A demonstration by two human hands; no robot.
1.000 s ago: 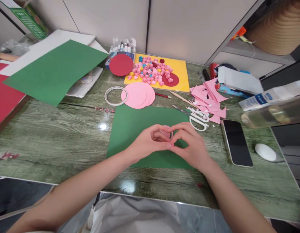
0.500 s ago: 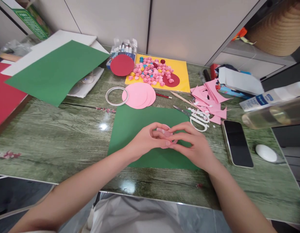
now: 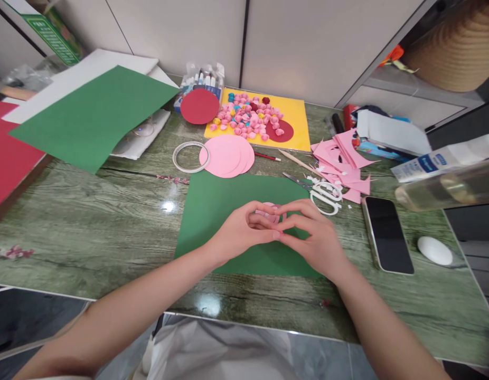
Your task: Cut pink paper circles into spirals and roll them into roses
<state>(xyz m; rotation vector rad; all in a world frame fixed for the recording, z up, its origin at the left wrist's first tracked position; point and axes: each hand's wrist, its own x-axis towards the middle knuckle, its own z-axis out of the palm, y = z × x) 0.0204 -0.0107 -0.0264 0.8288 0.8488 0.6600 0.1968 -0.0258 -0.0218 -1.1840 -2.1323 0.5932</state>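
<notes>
Both hands meet over a green paper sheet point(image 3: 228, 190) on the table. Between them is a curled pink paper piece point(image 3: 268, 209), partly hidden by the fingers. My left hand point(image 3: 246, 224) is closed on its left side, thumb and fingers pinching. From the right, my right hand point(image 3: 313, 232) pinches it too, with its fingertips touching those of the left. White-handled scissors point(image 3: 326, 196) lie just beyond the right hand. A stack of pink paper circles point(image 3: 224, 153) rests past the sheet's far edge, partly under a roll of tape point(image 3: 191, 157).
Many small rolled paper flowers point(image 3: 244, 116) lie on a yellow sheet point(image 3: 298, 124) at the back. Pink scraps point(image 3: 343, 158), a phone point(image 3: 388, 235) and a white mouse point(image 3: 434, 250) are on the right. Another green sheet point(image 3: 97, 111) and a red circle point(image 3: 199, 106) are at back left.
The fingers have shifted slightly around the pink paper piece, which now shows less below the fingertips. Everything else on the table stays in place.
</notes>
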